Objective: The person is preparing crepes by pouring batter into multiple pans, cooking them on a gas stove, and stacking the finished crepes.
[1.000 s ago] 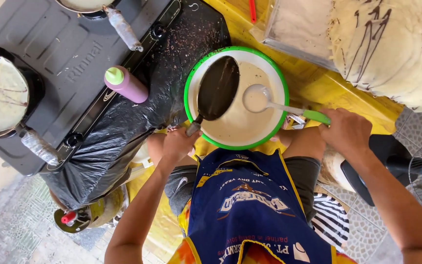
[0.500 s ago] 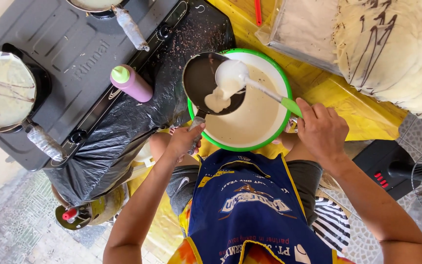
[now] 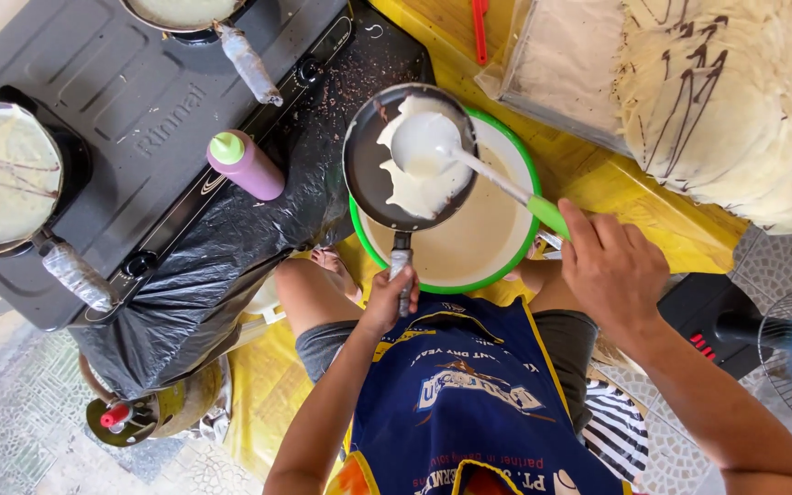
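The left hand [image 3: 389, 301] is closing its fingers around the handle of one small black pan [image 3: 408, 158], holding it above one green-rimmed bowl [image 3: 469, 240] of batter. The right hand [image 3: 609, 271] is gripping the green handle of one ladle [image 3: 425, 147], its cup lying in the pan's batter. Two more pans [image 3: 2, 176] are sitting on one stove [image 3: 130, 101], one purple bottle [image 3: 246, 165] beside.

Gas stove [image 3: 93, 110], purple squeeze bottle [image 3: 246, 165], crepe stack [image 3: 735, 101]
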